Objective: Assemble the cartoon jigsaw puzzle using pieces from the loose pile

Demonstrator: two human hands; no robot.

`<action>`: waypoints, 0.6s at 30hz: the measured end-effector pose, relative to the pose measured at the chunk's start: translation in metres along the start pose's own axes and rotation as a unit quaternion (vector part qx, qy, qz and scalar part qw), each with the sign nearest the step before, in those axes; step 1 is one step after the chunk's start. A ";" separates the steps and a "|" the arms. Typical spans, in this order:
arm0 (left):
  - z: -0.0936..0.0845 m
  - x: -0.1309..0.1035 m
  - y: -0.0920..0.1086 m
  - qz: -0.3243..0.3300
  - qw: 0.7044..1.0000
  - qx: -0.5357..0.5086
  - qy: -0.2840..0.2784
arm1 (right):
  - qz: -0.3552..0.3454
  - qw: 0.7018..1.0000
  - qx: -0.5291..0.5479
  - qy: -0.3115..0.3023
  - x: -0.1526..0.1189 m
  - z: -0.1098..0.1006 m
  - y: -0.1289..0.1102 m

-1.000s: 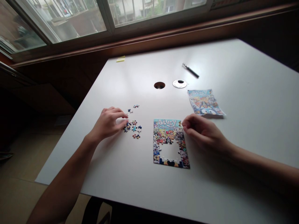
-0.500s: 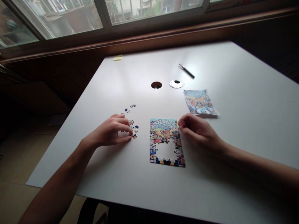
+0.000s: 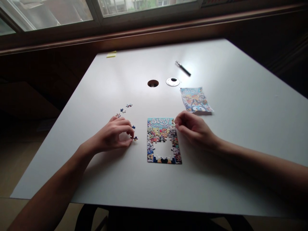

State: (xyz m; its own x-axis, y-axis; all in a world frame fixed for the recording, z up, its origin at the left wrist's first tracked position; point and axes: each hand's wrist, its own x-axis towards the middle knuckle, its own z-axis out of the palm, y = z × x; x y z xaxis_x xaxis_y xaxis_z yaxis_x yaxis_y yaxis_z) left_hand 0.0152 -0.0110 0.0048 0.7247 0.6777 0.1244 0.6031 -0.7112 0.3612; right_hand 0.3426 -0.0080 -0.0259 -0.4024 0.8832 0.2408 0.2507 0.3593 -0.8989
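Observation:
A partly assembled jigsaw puzzle (image 3: 178,150) lies flat on the white table, colourful, with a gap in its lower middle where the table shows through. To its left, my left hand (image 3: 113,133) is closed, thumb and index fingertip pinching at a small puzzle piece (image 3: 135,139) on the tabletop. Part of the loose pieces is hidden behind that hand; others, such as a dark blue-and-white piece (image 3: 123,110), lie just beyond it. My right hand (image 3: 193,128) is curled closed against the puzzle's upper right edge; whatever its fingertips hold is hidden.
Beyond my right hand lies a creased printed picture sheet (image 3: 196,98). A dark pen (image 3: 183,68), a round metal cover (image 3: 172,82) and a cable hole (image 3: 153,83) are farther back. A yellow sticky note (image 3: 111,54) marks the far left corner, below the window.
The view has shifted, so everything on the table appears farther left and slightly higher. My left fingers stay low by the loose pieces; my right hand keeps its place at the puzzle's edge.

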 end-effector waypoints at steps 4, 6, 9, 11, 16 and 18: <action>-0.004 -0.001 0.000 -0.002 1.000 0.002 0.002 | 0.000 1.000 0.000 -0.002 0.000 -0.001 -0.001; -0.011 -0.003 -0.004 -0.003 1.000 -0.004 -0.015 | 0.000 1.000 0.001 -0.003 -0.001 -0.001 -0.001; -0.023 -0.007 -0.015 -0.028 0.999 -0.014 -0.027 | 0.006 1.000 0.005 -0.005 -0.001 -0.001 -0.001; -0.026 -0.009 -0.025 -0.089 0.995 0.010 0.032 | 0.005 1.000 0.006 -0.005 -0.001 -0.001 0.000; -0.013 -0.010 -0.044 -0.254 0.947 0.125 0.155 | 0.003 1.000 0.004 -0.006 -0.001 -0.001 0.002; -0.008 -0.009 -0.046 -0.265 0.945 0.109 0.155 | 0.004 1.000 0.004 -0.005 -0.001 -0.001 0.002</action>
State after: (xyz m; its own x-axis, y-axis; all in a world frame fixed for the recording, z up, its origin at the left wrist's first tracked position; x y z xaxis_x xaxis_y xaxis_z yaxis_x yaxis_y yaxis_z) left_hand -0.0215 0.0172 -0.0058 0.1884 0.9481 0.2562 0.9332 -0.2541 0.2542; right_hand 0.3440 -0.0078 -0.0276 -0.4096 0.8826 0.2308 0.2466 0.3507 -0.9035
